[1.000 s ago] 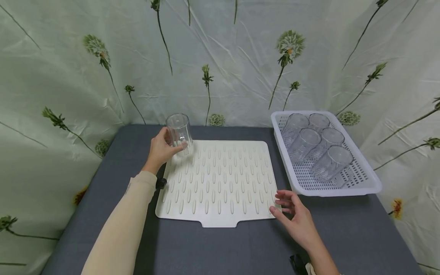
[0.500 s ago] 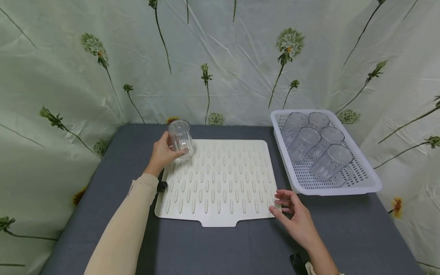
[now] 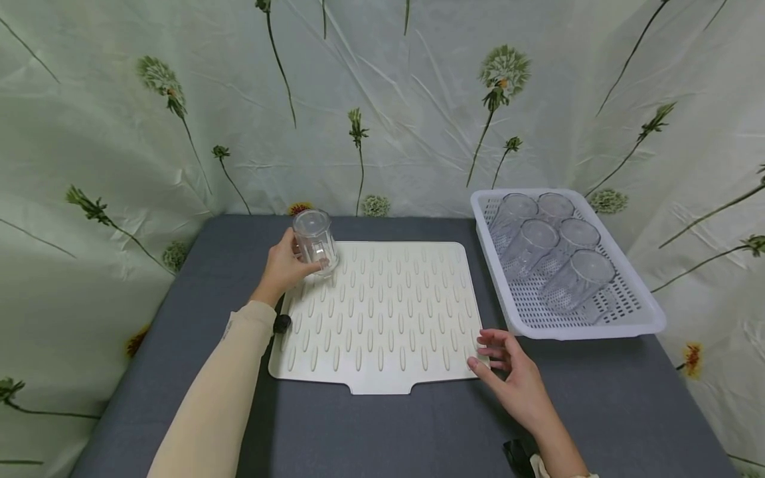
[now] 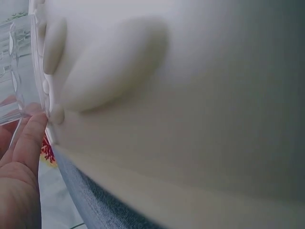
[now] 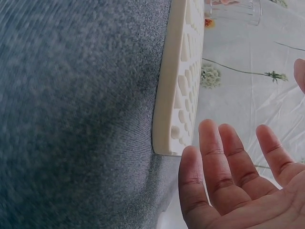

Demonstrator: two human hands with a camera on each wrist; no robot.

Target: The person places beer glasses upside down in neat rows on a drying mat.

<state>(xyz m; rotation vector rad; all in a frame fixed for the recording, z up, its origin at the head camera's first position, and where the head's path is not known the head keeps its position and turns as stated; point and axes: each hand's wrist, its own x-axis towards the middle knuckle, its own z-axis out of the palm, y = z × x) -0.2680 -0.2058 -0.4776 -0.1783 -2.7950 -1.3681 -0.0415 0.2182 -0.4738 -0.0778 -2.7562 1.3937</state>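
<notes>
Grey tbl w/ white mat; L grip holds glass at far-L corner, R grip loose nr edge.

Glass colourless; tray off-white; basket white, perhaps lilac-tinged; tablecloth blue-grey; backdrop pale, dandelion-printed.

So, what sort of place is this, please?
Probably a staged tabletop workspace: a gray table, flower-printed sheeting hung behind it, and a basket of clear cups beside a white board.
</notes>
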